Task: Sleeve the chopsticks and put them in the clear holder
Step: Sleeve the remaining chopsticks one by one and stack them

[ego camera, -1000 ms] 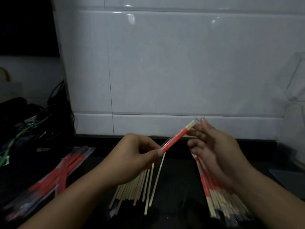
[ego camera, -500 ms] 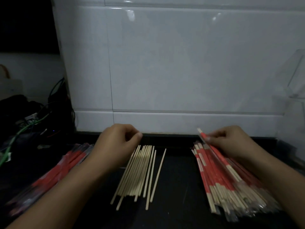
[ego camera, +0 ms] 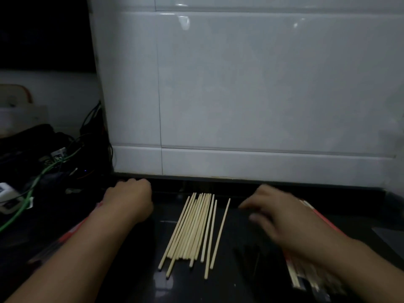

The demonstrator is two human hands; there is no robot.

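A dark glossy counter (ego camera: 240,281) carries bare chopsticks (ego camera: 192,228); red sleeved bundles (ego camera: 306,265) right; cables (ego camera: 32,189) left.

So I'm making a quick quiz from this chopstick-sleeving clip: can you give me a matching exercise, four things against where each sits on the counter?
Things:
1. bare chopsticks
2. sleeved chopsticks
3. green cable
4. left hand

Places:
A. far left, among the tangle of wires
B. middle of the dark counter, between the two hands
C. right side, partly under the right forearm
D. just left of the bare sticks, near the wall

Pairs: 1-B, 2-C, 3-A, 4-D
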